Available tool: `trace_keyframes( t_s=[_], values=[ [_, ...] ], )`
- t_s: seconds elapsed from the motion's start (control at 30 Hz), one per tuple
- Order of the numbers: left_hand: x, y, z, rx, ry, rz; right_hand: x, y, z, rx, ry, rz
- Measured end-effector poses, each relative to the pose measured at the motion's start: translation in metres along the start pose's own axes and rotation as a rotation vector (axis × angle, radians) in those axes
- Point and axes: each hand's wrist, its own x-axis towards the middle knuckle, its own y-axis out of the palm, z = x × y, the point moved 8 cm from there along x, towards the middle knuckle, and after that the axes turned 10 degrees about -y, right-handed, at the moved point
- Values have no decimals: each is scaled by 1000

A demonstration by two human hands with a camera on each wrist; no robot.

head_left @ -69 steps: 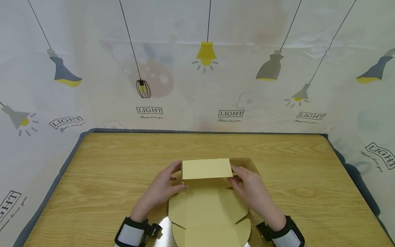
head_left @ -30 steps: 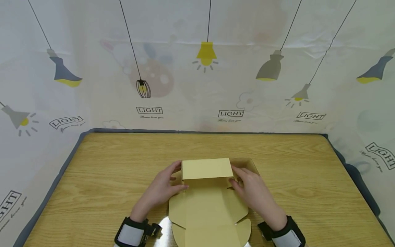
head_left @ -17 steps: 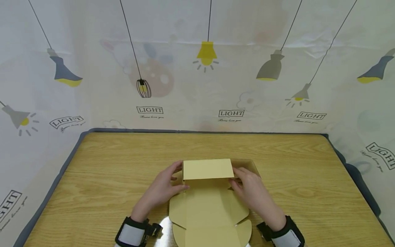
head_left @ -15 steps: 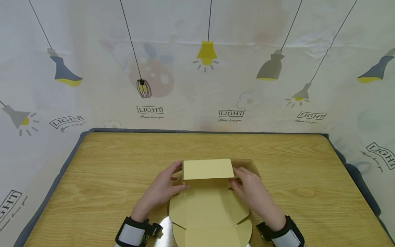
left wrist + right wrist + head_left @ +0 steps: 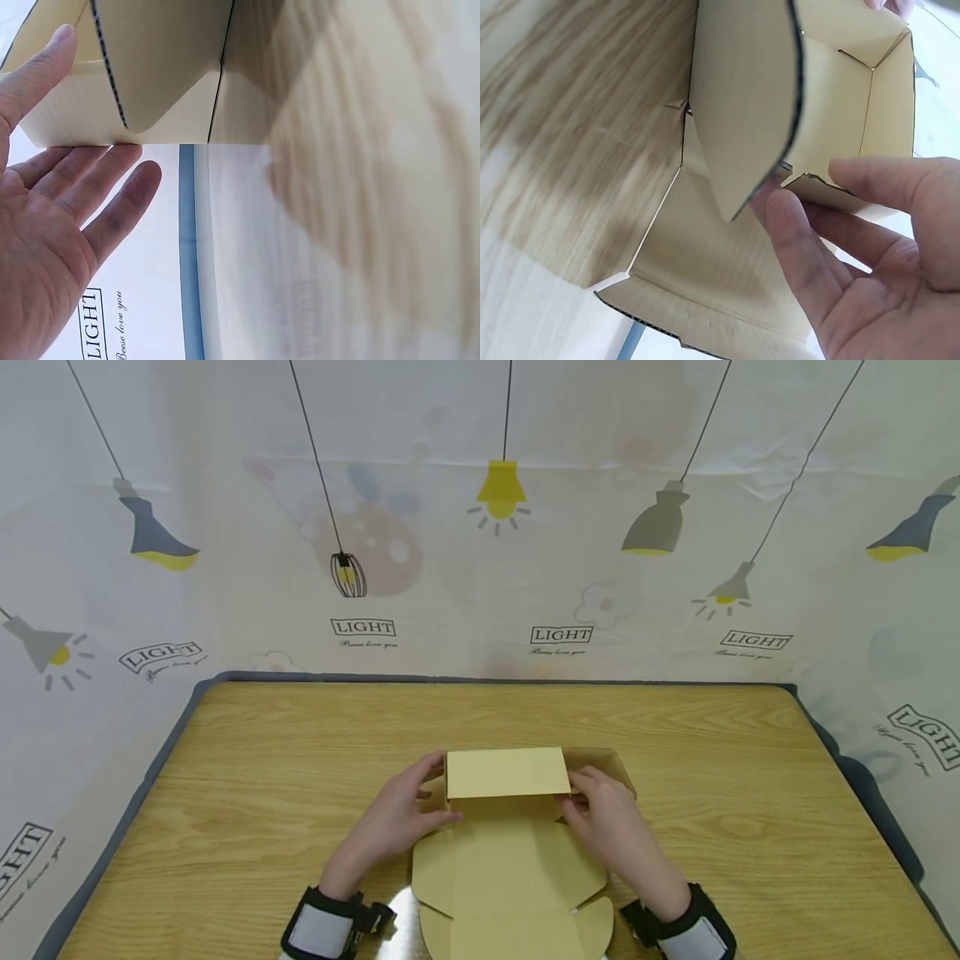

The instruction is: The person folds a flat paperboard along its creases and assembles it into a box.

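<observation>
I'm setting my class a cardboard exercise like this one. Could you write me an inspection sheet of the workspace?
Surface: wood-grain tabletop; bright glare near the cardboard's left side.
Job's things: one cardboard box, partly folded; far end raised with a panel folded over, near part open, side flaps spread.
Clutter: nothing seen.
Left hand: at the box's left end, fingers fairly straight, touching its wall.
Right hand: at the raised right end, touching a flap; pinching or only touching, cannot tell.
Cables: nothing seen; the lamp cords are printed.
Surroundings: backdrop with lamps and "LIGHT" lettering.
</observation>
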Motion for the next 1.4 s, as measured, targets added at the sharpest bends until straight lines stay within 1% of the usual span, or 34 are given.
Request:
trace_keyframes(
  t_s=[0.1, 0.2, 0.33, 0.47, 0.6, 0.8, 1.13, 1.4],
  values=[
    [0, 1, -2, 1, 17, 0, -1, -2, 1, -21, -14, -21],
    [-1, 1, -5, 30, 67, -4, 0, -3, 3, -43, -32, -35],
    [-3, 1, -8, 73, 134, -6, 0, -3, 3, -57, -33, -33],
    [-4, 0, -9, 74, 163, -4, 1, -1, 3, -64, -41, -43],
    [-5, -1, -10, 73, 172, -7, 1, 1, 3, -72, -62, -68],
    [-4, 0, -10, 68, 174, -4, 1, 3, 2, -76, -61, -80],
    [-4, 0, -11, 68, 160, -7, 1, 4, 2, -99, -72, -107],
    [-3, 0, -10, 56, 140, -10, 1, 3, -2, -101, -71, -90]
  ],
)
